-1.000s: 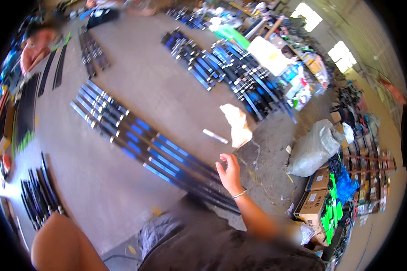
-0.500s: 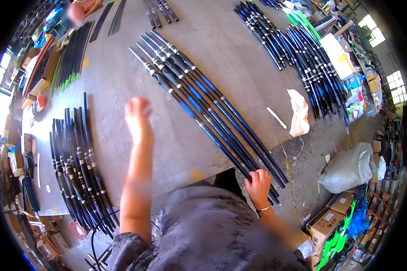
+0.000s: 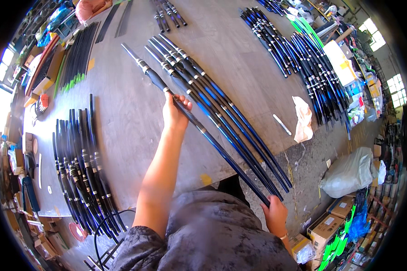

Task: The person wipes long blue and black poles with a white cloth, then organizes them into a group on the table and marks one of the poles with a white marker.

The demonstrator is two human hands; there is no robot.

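Observation:
My left hand is closed around the dark grip section of a black and blue fishing rod. At the rod's lower end, past the table's near edge, my right hand is wrapped round the butt. The rod slants from upper left to lower right, a little apart from the others at its upper part. Beside it on the right lie several similar fishing rods in a row, their lower ends jutting over the table edge.
Black rods are bunched on the grey table at left. More rods lie at far right, near a white marker-like stick and crumpled paper. Cartons and a pale sack stand on the floor.
My left hand has moved right from over the bare table and taken hold of the leftmost rod. That rod has shifted left from the row, and my right hand has moved down to its end.

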